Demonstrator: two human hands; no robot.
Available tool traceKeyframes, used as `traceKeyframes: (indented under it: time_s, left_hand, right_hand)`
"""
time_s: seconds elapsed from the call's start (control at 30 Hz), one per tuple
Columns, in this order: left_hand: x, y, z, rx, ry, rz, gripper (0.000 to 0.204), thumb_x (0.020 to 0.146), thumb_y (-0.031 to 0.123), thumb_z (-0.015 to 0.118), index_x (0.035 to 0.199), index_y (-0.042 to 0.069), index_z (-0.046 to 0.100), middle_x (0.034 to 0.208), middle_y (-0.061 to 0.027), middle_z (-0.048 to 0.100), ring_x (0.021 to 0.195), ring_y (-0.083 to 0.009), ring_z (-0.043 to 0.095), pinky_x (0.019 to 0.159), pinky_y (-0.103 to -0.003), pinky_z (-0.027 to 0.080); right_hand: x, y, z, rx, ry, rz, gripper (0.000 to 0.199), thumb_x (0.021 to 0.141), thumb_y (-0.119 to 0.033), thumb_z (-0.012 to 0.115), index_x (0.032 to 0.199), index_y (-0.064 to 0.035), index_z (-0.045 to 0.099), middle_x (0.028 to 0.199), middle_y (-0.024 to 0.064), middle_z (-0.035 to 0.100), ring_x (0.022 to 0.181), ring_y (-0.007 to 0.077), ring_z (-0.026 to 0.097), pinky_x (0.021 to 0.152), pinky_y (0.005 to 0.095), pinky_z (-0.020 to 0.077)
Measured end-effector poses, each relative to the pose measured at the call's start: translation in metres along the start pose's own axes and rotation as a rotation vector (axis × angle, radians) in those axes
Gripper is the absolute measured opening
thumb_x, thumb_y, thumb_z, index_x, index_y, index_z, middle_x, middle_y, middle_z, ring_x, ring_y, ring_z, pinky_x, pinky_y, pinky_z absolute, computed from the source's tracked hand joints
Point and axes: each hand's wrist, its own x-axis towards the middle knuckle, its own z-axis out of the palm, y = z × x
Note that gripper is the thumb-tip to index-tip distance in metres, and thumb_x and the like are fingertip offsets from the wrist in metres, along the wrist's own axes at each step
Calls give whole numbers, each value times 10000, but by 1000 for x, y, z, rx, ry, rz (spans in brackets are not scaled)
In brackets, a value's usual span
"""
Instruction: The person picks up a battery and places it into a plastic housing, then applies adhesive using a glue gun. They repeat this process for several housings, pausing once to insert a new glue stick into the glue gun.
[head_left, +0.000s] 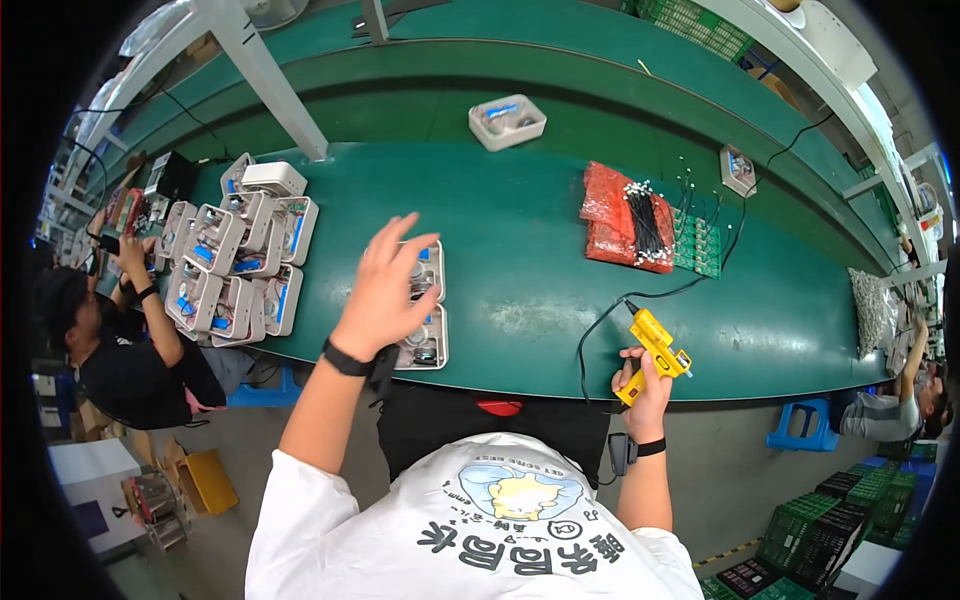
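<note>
My left hand [385, 285] is raised over two white plastic housings near the table's front edge, fingers spread and nothing held. It partly covers both. The farther housing [436, 268] shows little of its inside; the nearer housing [443, 340] has a round dark part in it. Whether my fingers touch them, I cannot tell. My right hand [645, 385] is wrapped round the handle of a yellow glue gun [656, 338] at the front edge, right of my body. A black cord [590, 335] loops beside the gun's dark tip.
Left, several white housings [215, 240] with blue parts are piled up. Another housing [507, 122] lies on the green strip behind, one more [738, 170] far right. Red bubble wrap [608, 215], black wires [648, 225] and green circuit boards [697, 243] lie right of centre. Co-workers sit at both ends.
</note>
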Motion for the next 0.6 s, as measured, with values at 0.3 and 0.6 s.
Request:
traceKeyframes:
  time_s: [0.3,0.6]
  left_hand:
    - [-65,-24,27,-269,89,-160,502,940,139,787,1424,81,669,1730,-240,410,1593,-486,410,1274,-555,402]
    - [-74,32,34,33,278,-128,165,915,141,838,1046,62,775,1405,-138,672,1281,-406,643,1063,-522,537]
  right_hand:
    - [0,-3,17,-111,15,-29,239,1143,-248,618,1165,-12,648,1149,162,713,666,157,586,585,336,522]
    - [-19,2,38,-142,-48,-14,226,1127,-232,619,1158,-11,657,1144,165,722,666,168,609,602,352,520]
